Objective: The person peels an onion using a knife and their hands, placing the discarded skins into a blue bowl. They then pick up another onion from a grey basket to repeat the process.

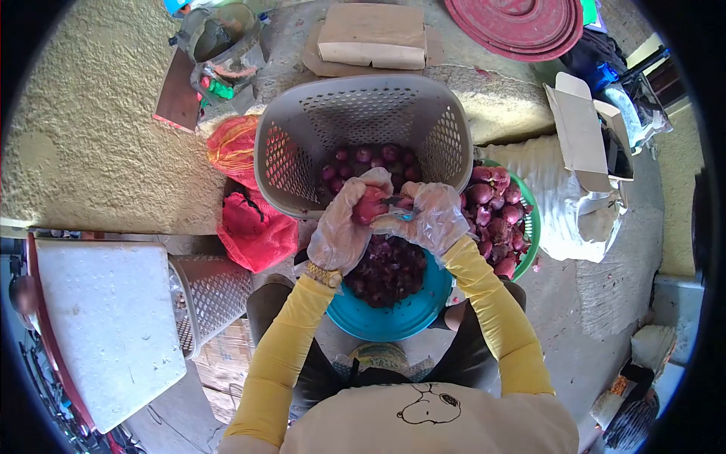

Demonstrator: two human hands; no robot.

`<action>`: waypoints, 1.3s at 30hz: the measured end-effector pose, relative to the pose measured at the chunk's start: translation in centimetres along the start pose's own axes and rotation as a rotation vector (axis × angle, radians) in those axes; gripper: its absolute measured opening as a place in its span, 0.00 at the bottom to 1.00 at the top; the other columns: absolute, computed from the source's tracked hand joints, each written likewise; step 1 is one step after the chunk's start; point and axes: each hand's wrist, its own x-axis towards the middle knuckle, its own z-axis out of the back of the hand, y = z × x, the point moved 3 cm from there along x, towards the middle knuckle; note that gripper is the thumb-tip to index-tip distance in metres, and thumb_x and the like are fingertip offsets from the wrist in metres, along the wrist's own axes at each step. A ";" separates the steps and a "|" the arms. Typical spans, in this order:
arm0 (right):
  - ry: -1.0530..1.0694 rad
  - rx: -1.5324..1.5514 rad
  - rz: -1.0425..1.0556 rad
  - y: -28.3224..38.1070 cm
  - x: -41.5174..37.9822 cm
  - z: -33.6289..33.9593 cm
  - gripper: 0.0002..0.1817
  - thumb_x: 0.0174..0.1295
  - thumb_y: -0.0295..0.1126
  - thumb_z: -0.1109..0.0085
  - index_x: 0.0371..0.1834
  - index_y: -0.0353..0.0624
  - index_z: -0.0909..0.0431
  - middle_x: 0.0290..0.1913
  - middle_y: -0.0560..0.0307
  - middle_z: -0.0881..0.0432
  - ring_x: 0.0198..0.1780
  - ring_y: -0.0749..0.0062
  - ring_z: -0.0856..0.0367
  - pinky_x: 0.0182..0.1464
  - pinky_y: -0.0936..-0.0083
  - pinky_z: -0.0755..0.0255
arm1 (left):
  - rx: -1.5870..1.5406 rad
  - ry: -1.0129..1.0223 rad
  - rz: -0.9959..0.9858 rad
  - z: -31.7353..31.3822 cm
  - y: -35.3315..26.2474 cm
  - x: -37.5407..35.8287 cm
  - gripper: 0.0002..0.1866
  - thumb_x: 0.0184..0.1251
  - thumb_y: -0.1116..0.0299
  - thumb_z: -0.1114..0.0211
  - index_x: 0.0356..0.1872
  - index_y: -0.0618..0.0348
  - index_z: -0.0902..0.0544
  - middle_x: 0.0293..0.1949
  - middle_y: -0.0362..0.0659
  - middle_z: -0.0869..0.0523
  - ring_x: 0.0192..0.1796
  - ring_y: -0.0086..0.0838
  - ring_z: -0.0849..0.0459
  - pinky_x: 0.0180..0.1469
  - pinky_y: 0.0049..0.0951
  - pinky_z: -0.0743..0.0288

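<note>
My left hand [344,227], in a clear plastic glove, is closed around a red onion [369,206]. Against the onion's right side, my gloved right hand [435,218] grips what looks like a small knife [392,200], its dark blade partly hidden and a bit of blue showing at the fingers. Both hands are above the near rim of a grey perforated basket [363,89] with several shiny purple onions [364,154] at its bottom. Below them, a blue basin [386,327] contains dark onion skins [386,276]. To the right, a green basket [534,227] is heaped with dull-skinned onions [499,204].
Red mesh sacks [257,231] lie left of the basket. A white-topped foam box [106,325] and another perforated basket [215,299] stand at left. Behind are a cardboard box [372,34] and a red lid [518,23]. A white sack [541,178] and open carton [578,129] are at right.
</note>
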 end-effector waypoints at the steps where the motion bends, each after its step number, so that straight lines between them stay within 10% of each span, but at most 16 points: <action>1: 0.020 0.006 -0.015 0.0 0.0 0.2 0.41 0.38 0.78 0.28 0.31 0.46 0.16 0.19 0.55 0.21 0.25 0.54 0.17 0.30 0.62 0.24 | 0.005 0.004 0.000 -0.1 0.0 -0.1 0.20 0.82 0.58 0.45 0.60 0.63 0.20 0.59 0.45 0.20 0.63 0.33 0.21 0.71 0.38 0.30; 7: -0.011 -0.073 0.055 -1.2 -0.5 -1.0 0.41 0.39 0.76 0.27 0.34 0.46 0.15 0.26 0.56 0.13 0.31 0.53 0.12 0.35 0.61 0.19 | 0.076 -0.102 -0.011 0.4 0.4 0.1 0.17 0.81 0.60 0.44 0.56 0.63 0.20 0.58 0.46 0.19 0.62 0.35 0.20 0.70 0.38 0.29; 9: -0.006 -0.094 0.048 -1.2 -0.5 -0.7 0.41 0.40 0.76 0.28 0.33 0.46 0.15 0.26 0.55 0.14 0.31 0.52 0.12 0.35 0.61 0.20 | 1.181 0.047 -0.379 -0.3 -1.1 -0.1 0.14 0.80 0.67 0.44 0.57 0.64 0.21 0.58 0.49 0.19 0.59 0.37 0.18 0.67 0.39 0.25; 12: 0.064 -0.110 0.013 -0.5 -0.3 0.3 0.40 0.46 0.77 0.32 0.35 0.46 0.15 0.28 0.53 0.13 0.33 0.51 0.12 0.38 0.59 0.20 | 0.710 -0.030 -0.163 -0.6 -0.6 -0.1 0.17 0.87 0.60 0.51 0.58 0.64 0.22 0.56 0.46 0.19 0.59 0.32 0.19 0.65 0.33 0.24; 15: 0.125 -0.086 -0.010 0.0 -0.1 0.6 0.38 0.51 0.76 0.35 0.36 0.48 0.14 0.28 0.52 0.13 0.34 0.51 0.12 0.41 0.58 0.20 | 1.211 0.061 -0.331 -0.2 -1.2 0.1 0.13 0.80 0.76 0.50 0.60 0.64 0.23 0.59 0.52 0.19 0.57 0.41 0.17 0.63 0.38 0.22; 25: 0.101 0.065 0.062 -0.6 -0.1 0.2 0.30 0.62 0.65 0.34 0.28 0.47 0.15 0.22 0.48 0.18 0.28 0.45 0.17 0.31 0.55 0.25 | 1.013 0.044 -0.277 -1.9 -1.9 -0.3 0.15 0.73 0.78 0.38 0.59 0.63 0.23 0.54 0.50 0.17 0.55 0.38 0.16 0.61 0.36 0.22; 27: 0.088 0.118 0.043 -1.0 -0.3 -0.4 0.29 0.63 0.64 0.34 0.28 0.46 0.14 0.22 0.47 0.18 0.28 0.45 0.17 0.30 0.55 0.26 | 0.566 -0.033 -0.026 -1.0 -1.4 -0.1 0.13 0.77 0.75 0.41 0.59 0.63 0.22 0.55 0.48 0.18 0.56 0.36 0.17 0.61 0.34 0.22; 39: 0.235 0.040 0.039 -0.8 -0.5 -2.0 0.36 0.63 0.72 0.43 0.32 0.46 0.12 0.24 0.43 0.17 0.30 0.43 0.16 0.33 0.52 0.24 | 0.292 -0.126 0.006 1.1 0.0 0.6 0.21 0.86 0.54 0.48 0.60 0.62 0.22 0.50 0.45 0.15 0.51 0.34 0.14 0.56 0.32 0.18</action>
